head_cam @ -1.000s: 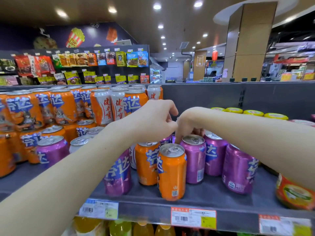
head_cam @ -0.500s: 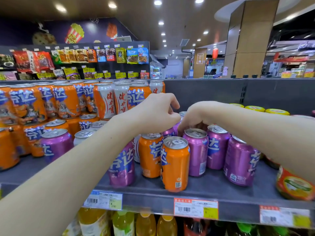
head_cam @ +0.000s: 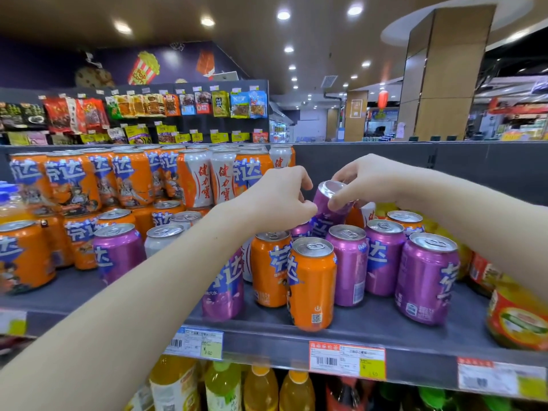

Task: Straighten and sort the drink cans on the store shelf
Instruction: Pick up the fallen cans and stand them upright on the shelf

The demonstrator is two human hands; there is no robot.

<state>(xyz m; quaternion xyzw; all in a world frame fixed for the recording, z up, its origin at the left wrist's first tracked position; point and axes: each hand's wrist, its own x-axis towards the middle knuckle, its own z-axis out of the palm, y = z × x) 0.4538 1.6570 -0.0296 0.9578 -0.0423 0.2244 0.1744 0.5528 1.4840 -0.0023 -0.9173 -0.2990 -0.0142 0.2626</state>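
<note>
A purple can (head_cam: pixel 323 203) is lifted above the back row and tilts to the left, its top rim showing. My right hand (head_cam: pixel 366 180) grips it from above around the rim. My left hand (head_cam: pixel 275 200) has curled fingers pressed against the can's left side. Below them on the grey shelf (head_cam: pixel 370 329) stand mixed cans: an orange can (head_cam: pixel 311 287) at the front, another orange one (head_cam: pixel 268 269) behind it, and purple cans (head_cam: pixel 427 280) to the right. My left forearm partly hides one more purple can (head_cam: pixel 222 295).
On the left, orange cans (head_cam: pixel 74 185) are stacked two high, with white-and-orange cans (head_cam: pixel 197 179) among them and a lone purple can (head_cam: pixel 118 250) in front. A labelled jar (head_cam: pixel 516 318) stands at the far right. Drink bottles (head_cam: pixel 222 384) fill the shelf below, under price tags (head_cam: pixel 347 360).
The purple can has come up out of the back row between my hands and now tilts left. Both hands rose with it.
</note>
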